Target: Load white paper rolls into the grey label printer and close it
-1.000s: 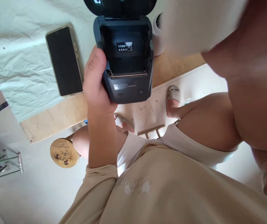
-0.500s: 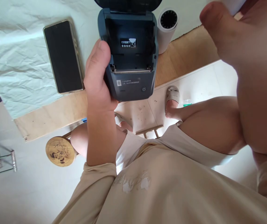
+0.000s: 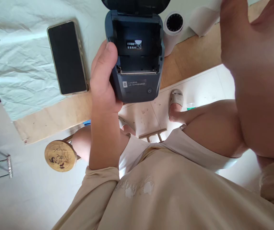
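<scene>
My left hand [image 3: 104, 70] is wrapped round the left side of a dark blue label printer [image 3: 137, 83], with its thumb on the edge. The printer's black lid [image 3: 137, 5] is raised, and its bay, with a small sticker inside, holds nothing visible. My right hand [image 3: 254, 54] is large and near the camera at right, its thumb spread from the other fingers; the fingertips run out of view at the top. Left of that thumb lies a white paper-like piece [image 3: 204, 20]. Between it and the printer stands a white roll with a black core [image 3: 174, 24].
A phone [image 3: 67, 59] with a dark screen lies on the pale green cloth [image 3: 21, 60]. The wooden table edge [image 3: 55, 115] runs below it. My legs are under and before the table. A round wooden stool [image 3: 60, 156] stands at left on the floor.
My right hand has shifted up and right, its thumb now reaching past the top edge. More of the white paper-like piece shows beside it. The printer has moved slightly right in view.
</scene>
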Tool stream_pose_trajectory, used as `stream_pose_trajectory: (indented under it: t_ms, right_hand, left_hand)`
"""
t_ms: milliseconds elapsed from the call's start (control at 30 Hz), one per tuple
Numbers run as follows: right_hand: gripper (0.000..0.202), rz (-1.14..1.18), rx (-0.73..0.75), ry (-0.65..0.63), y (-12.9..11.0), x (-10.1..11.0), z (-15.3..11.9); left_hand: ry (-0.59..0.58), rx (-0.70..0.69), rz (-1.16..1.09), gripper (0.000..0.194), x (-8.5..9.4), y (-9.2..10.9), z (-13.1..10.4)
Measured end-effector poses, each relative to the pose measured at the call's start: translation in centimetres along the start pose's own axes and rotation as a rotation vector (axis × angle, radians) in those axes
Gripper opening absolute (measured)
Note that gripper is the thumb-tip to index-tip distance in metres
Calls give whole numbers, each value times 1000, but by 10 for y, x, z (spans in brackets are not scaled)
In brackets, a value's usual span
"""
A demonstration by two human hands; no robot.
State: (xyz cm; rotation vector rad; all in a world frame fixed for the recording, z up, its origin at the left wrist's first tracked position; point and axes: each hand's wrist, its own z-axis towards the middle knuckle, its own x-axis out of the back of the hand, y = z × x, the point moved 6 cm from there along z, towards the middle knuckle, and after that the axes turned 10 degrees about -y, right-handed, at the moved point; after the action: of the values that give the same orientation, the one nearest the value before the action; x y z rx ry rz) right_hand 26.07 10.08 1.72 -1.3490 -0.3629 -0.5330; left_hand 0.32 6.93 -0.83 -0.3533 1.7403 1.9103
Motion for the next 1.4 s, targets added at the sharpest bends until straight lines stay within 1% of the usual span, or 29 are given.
stream_pose_trajectory:
  t_ms: [33, 67, 100, 133, 200, 267, 333, 433, 500, 633, 700, 767, 800, 867, 900, 933, 1000, 1067, 1133, 1300, 1367, 1400]
  right_hand:
    - [58, -149, 164, -67, -15, -6, -6]
    - [58, -289, 298, -150, -29, -17, -13]
    - [58, -399, 342, -248, -39, -30, -19]
    - [58, -435, 394, -305, -49, -41, -24]
    - [57, -429, 494, -406, -66, -62, -30]
    - [59, -426, 471, -502, -69, -80, -28]
    - [58, -411, 435, -535, -65, -88, -22]
    - [47, -384, 384, -459, -57, -87, -14]
    - [43, -378, 338, -424, -53, -84, -11]
    - [49, -330, 298, -451, -53, -82, -10]
    - [52, -271, 257, -412, -55, -78, -9]
    - [51, -121, 149, -354, -56, -71, -8]
    - [47, 18, 75, -362, -55, -71, -8]
    - [40, 331, -32, -440, -57, -74, -11]
    - [38, 456, -50, -478, -60, -76, -13]
    - [38, 530, -44, -495, -64, -76, -15]
    - [45, 522, 3, -460, -69, -72, -16]
    - [47, 494, 5, -427, -69, -70, -16]
    - [47, 508, -36, -439, -66, -72, -15]
    - [44, 582, -240, -500, -55, -81, -12]
    - [40, 563, -256, -500, -55, -81, -12]
    - [41, 538, -232, -494, -56, -79, -12]
  left_hand:
    - [-4, 2, -5, 21, 0, 0, 0]
    - [-2, -1, -8, 22, 0, 1, 0]
    - [5, -10, -10, 23, 0, 2, -1]
    - [13, -18, -12, 24, 0, 3, -1]
    - [15, -18, -16, 25, -1, 3, -2]
    - [10, 0, -20, 27, -1, 2, -3]
    - [10, -1, -17, 27, -1, 2, -3]
    - [23, -38, 2, 25, 0, 3, -2]
    - [29, -57, 5, 25, -1, 3, -2]
    - [42, -68, -6, 25, 1, 3, -2]
    - [43, -50, -1, 25, 2, 2, -1]
    - [34, -28, 9, 27, 4, 1, -1]
    - [32, -22, 11, 28, 4, 1, -1]
    - [31, -17, 12, 28, 4, 1, -1]
    - [34, -19, 11, 29, 4, 1, -2]
    - [34, -16, 9, 28, 3, 1, -2]
    - [24, -12, 9, 27, 2, 1, -2]
    - [16, -25, 13, 26, 1, 1, -2]
    - [14, -49, 17, 27, 0, 2, -2]
    - [3, -52, 10, 27, -1, 3, -1]
    - [-1, -54, 6, 25, -2, 3, -1]
    - [-1, -55, 6, 25, -3, 3, 0]
